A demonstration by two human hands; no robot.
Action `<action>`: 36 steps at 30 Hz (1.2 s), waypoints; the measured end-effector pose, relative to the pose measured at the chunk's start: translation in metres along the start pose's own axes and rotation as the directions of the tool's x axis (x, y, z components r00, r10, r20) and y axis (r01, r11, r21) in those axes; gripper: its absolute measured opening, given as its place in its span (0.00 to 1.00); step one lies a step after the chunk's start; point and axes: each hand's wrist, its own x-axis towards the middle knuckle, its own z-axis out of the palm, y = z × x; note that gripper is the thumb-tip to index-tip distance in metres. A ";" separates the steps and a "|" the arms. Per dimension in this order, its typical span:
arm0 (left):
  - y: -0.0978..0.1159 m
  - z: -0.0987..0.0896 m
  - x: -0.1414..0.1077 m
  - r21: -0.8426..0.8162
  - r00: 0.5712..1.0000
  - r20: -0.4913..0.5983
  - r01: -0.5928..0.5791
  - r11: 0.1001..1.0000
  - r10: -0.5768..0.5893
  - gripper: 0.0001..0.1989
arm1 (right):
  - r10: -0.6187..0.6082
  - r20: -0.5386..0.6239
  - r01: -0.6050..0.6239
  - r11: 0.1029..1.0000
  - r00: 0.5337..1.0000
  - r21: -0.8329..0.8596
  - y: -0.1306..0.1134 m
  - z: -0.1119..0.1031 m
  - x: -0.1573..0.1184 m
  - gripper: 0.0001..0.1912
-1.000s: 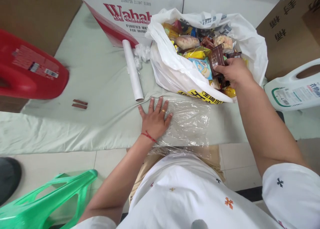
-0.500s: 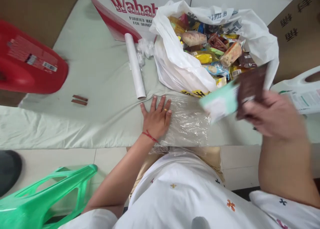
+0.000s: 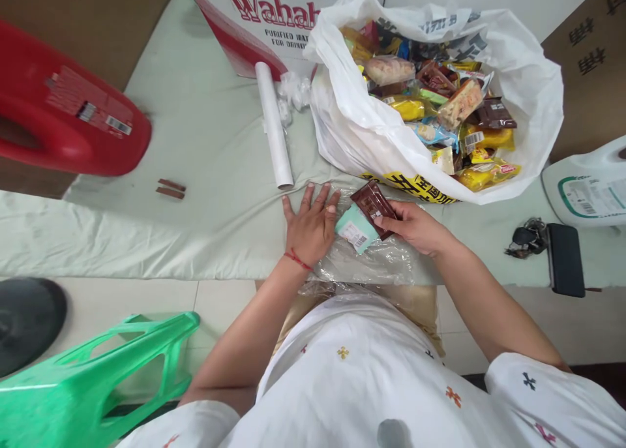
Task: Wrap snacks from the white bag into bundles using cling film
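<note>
My left hand (image 3: 312,225) lies flat with its fingers spread, at the left edge of a clear plastic bag (image 3: 386,262) on the cloth-covered table. In my right hand (image 3: 418,228) are two snack packets pinched together: a brown snack packet (image 3: 374,203) and a mint-green snack packet (image 3: 356,229). Both are held low over the plastic bag, the green one close beside my left thumb. Behind them stands a white shopping bag (image 3: 352,125), open at the top and full of wrapped snacks (image 3: 408,109).
A white paper roll (image 3: 274,128) lies left of the shopping bag, before a Wahaha carton (image 3: 254,24). At left are a red jug (image 3: 88,109) and two brown strips (image 3: 171,188). Keys (image 3: 527,238), a phone (image 3: 565,259) and a white jug (image 3: 589,184) are at right. A green stool (image 3: 112,363) stands below.
My right hand has moved left and inward with the brown and green packets, from beside the shopping bag to over the plastic bag. My left hand stays flat on the table.
</note>
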 end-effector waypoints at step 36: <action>0.001 0.005 -0.002 0.040 0.998 -0.044 -0.052 0.998 0.054 0.31 | 0.034 -0.646 0.077 0.987 0.763 0.143 0.051 0.076 -0.053 0.21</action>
